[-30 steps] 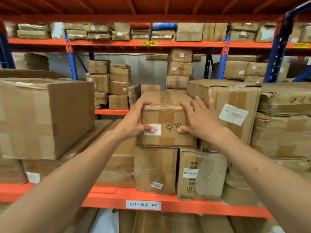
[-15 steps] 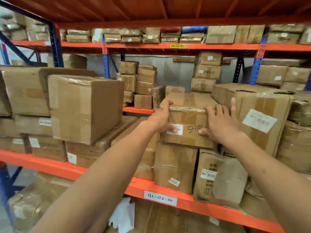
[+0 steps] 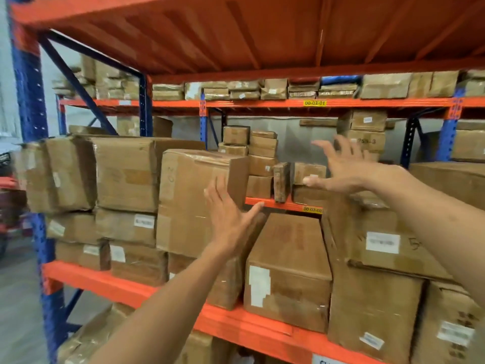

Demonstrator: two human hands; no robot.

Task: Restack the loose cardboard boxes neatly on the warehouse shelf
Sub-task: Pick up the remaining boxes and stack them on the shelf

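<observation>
A tall cardboard box (image 3: 189, 200) stands on top of lower boxes at the middle of the orange shelf (image 3: 162, 287). My left hand (image 3: 231, 219) is open with spread fingers just in front of that box's right edge, holding nothing. My right hand (image 3: 346, 166) is open in the air further right, fingers apart, above the labelled box marked in pen (image 3: 380, 240), part of which my right forearm hides. A long flat box (image 3: 288, 253) lies between the two, below my hands.
Wide boxes (image 3: 123, 174) are stacked to the left up to the blue upright (image 3: 29, 127). Small boxes (image 3: 262, 153) fill the rear rack behind. An orange deck (image 3: 262, 35) hangs low overhead. The aisle floor (image 3: 18, 298) lies to the left.
Both hands have let go of the pen-marked box and lifted, open. My view has swung left and closer, so the tall box now sits centre.
</observation>
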